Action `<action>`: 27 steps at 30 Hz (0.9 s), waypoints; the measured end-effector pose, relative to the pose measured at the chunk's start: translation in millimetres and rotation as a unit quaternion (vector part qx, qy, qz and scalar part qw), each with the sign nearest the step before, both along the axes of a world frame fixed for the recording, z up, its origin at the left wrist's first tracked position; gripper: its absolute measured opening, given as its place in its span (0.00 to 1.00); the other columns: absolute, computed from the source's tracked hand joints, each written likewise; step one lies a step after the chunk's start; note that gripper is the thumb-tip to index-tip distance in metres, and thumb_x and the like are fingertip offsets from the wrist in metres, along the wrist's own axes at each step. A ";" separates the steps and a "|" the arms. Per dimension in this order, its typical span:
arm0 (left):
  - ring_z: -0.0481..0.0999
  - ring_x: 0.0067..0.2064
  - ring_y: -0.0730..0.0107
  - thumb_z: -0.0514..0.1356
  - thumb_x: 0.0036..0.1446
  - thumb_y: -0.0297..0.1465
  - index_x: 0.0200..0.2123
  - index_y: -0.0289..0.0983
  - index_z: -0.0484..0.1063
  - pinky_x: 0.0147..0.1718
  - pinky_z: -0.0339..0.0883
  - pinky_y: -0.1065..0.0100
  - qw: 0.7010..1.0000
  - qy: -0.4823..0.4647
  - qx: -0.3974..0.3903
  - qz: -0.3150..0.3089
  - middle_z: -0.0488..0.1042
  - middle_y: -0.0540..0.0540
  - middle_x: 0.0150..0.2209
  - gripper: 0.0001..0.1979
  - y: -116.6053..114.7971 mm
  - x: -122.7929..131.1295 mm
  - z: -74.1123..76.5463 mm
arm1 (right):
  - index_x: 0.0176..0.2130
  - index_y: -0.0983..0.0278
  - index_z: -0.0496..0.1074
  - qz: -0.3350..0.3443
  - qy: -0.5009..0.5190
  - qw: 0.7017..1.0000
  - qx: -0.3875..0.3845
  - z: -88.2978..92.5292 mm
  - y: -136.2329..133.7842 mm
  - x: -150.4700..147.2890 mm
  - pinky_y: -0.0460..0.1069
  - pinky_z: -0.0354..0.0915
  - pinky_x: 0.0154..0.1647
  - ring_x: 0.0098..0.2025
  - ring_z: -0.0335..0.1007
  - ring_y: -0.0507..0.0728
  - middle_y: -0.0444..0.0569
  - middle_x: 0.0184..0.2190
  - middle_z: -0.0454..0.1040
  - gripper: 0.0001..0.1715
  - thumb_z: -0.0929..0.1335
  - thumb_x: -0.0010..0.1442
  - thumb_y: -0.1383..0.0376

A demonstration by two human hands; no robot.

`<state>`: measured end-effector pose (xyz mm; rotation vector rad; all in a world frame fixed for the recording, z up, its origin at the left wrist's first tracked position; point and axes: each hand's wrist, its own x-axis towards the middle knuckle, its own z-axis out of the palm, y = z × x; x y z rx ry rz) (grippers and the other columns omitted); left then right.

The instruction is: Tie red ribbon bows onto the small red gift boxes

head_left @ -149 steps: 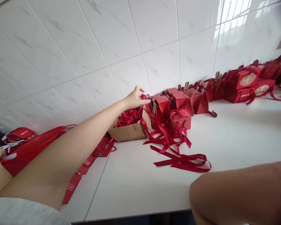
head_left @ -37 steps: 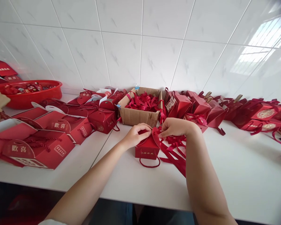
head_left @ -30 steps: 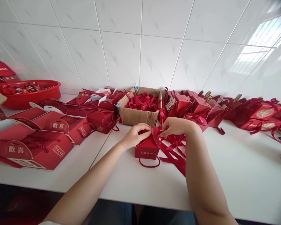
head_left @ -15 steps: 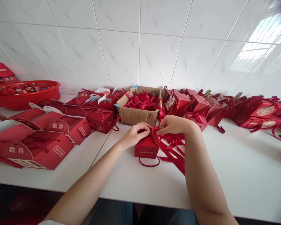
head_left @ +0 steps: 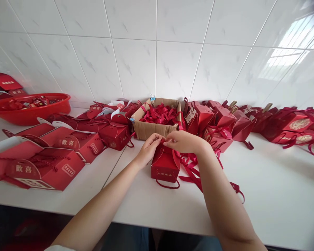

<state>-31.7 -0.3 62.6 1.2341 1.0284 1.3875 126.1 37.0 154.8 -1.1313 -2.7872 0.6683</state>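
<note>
In front of me on the white table stands a small red gift box (head_left: 165, 167), with gold print on its near face and a red cord handle (head_left: 168, 185) hanging down in front. At its top, the fingers of my left hand (head_left: 149, 149) are pinched on the upper flaps from the left. My right hand (head_left: 184, 142) pinches the same spot from the right, and its fingertips nearly meet those of the left. The fingers partly cover the flap tips. Loose red ribbons (head_left: 192, 170) lie on the table beside the box, under my right forearm.
Behind the box sits a cardboard box (head_left: 154, 129) filled with red ribbon pieces. Open red gift boxes (head_left: 65, 164) crowd the left, with a red basin (head_left: 28, 116) of wrapped sweets behind them. Ribboned red boxes (head_left: 221, 116) line the tiled wall at right.
My right hand has moved left from the box's right flap to its top centre, close to the left fingers. Another person's hand at the far left has gone from view.
</note>
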 end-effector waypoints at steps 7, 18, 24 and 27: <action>0.69 0.44 0.70 0.59 0.51 0.33 0.38 0.39 0.65 0.44 0.61 0.70 0.999 0.029 0.033 -0.030 0.70 0.49 0.40 0.10 -3.3 -3.2 2.9 | 0.28 0.65 0.67 -0.024 0.173 0.984 0.029 0.2 3.7 7.0 0.46 0.57 0.34 0.32 0.64 0.51 0.45 0.28 0.70 0.10 0.64 0.59 0.63; 0.70 0.36 0.70 0.57 0.46 0.27 0.42 0.40 0.66 0.33 0.64 0.71 0.982 0.163 -0.020 -0.095 0.71 0.49 0.39 0.17 -8.7 -1.0 3.0 | 0.27 0.63 0.70 -0.151 0.607 0.765 0.154 35.0 -35.8 53.8 0.47 0.63 0.31 0.28 0.65 0.50 0.43 0.24 0.67 0.10 0.68 0.58 0.61; 0.66 0.53 0.60 0.57 0.48 0.26 0.33 0.36 0.71 0.55 0.55 0.64 0.981 0.176 0.043 -0.071 0.71 0.47 0.46 0.07 -6.4 -1.3 2.5 | 0.28 0.59 0.72 -0.103 0.730 0.655 0.163 41.4 -53.8 74.9 0.53 0.66 0.40 0.32 0.67 0.53 0.47 0.30 0.65 0.11 0.64 0.61 0.66; 0.68 0.50 0.61 0.57 0.54 0.35 0.28 0.36 0.68 0.51 0.60 0.62 0.991 0.113 0.016 -0.074 0.71 0.46 0.45 0.08 -4.0 -0.3 -0.5 | 0.27 0.60 0.71 -0.059 0.731 0.670 0.115 40.3 -46.3 81.3 0.50 0.61 0.27 0.23 0.58 0.51 0.44 0.22 0.57 0.12 0.63 0.61 0.66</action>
